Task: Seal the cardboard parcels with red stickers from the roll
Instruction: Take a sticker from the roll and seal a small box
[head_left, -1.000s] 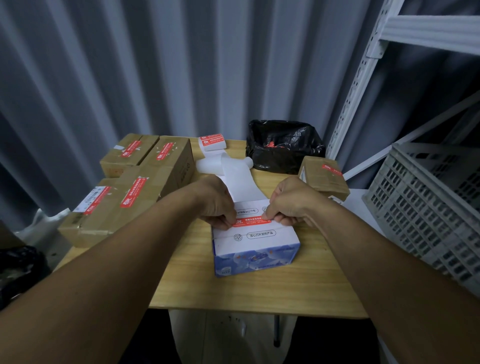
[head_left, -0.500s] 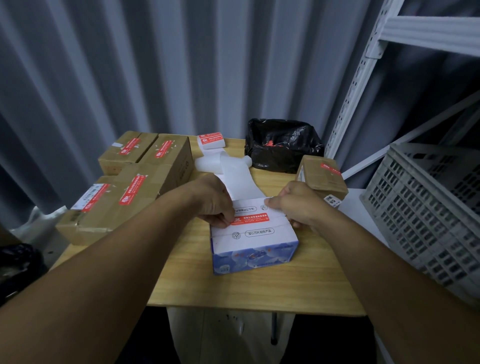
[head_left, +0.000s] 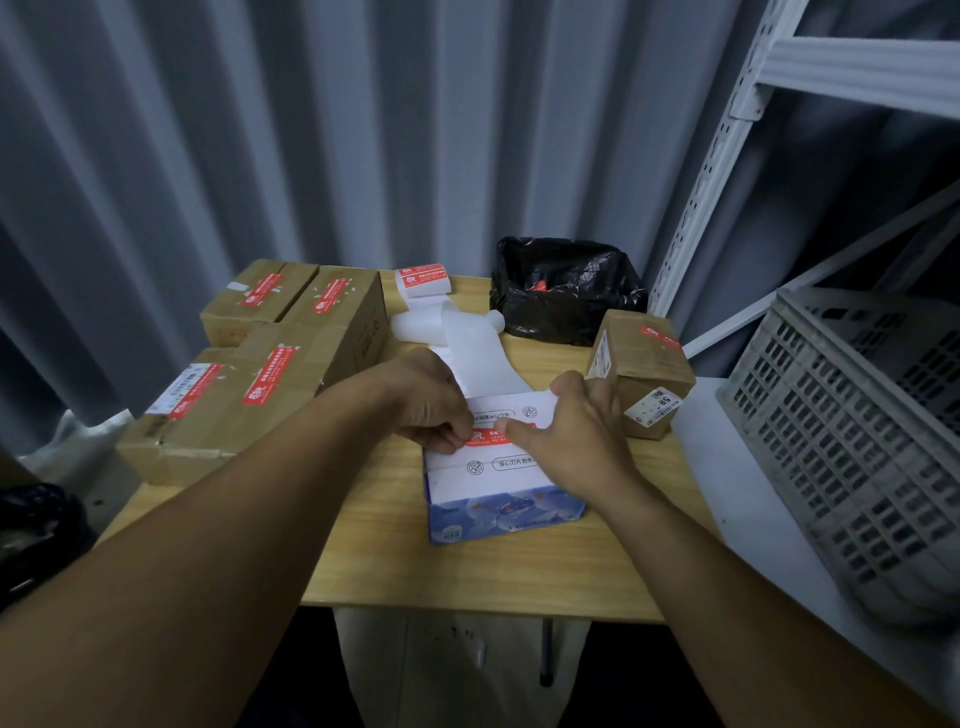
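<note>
A white and blue parcel (head_left: 498, 512) lies in the middle of the wooden table (head_left: 395, 561). A red sticker (head_left: 491, 437) lies across the seam of its top flaps. My left hand (head_left: 428, 402) pinches the sticker's left end with curled fingers. My right hand (head_left: 576, 431) lies flat over the sticker's right part and presses it down with straight fingers. The sticker roll (head_left: 422, 279) stands at the back of the table, and its bare white backing strip (head_left: 475, 348) trails from it to the parcel.
Several brown parcels with red stickers (head_left: 254, 384) are stacked at the left. A small brown parcel (head_left: 641, 364) stands right of my hands. A black bag (head_left: 563, 288) sits at the back. A grey plastic crate (head_left: 852, 431) and a white shelf post (head_left: 711, 156) stand at the right.
My right hand has let go of the sticker's right end and slid left over it, now pressing flat. My left hand stays at the left end.
</note>
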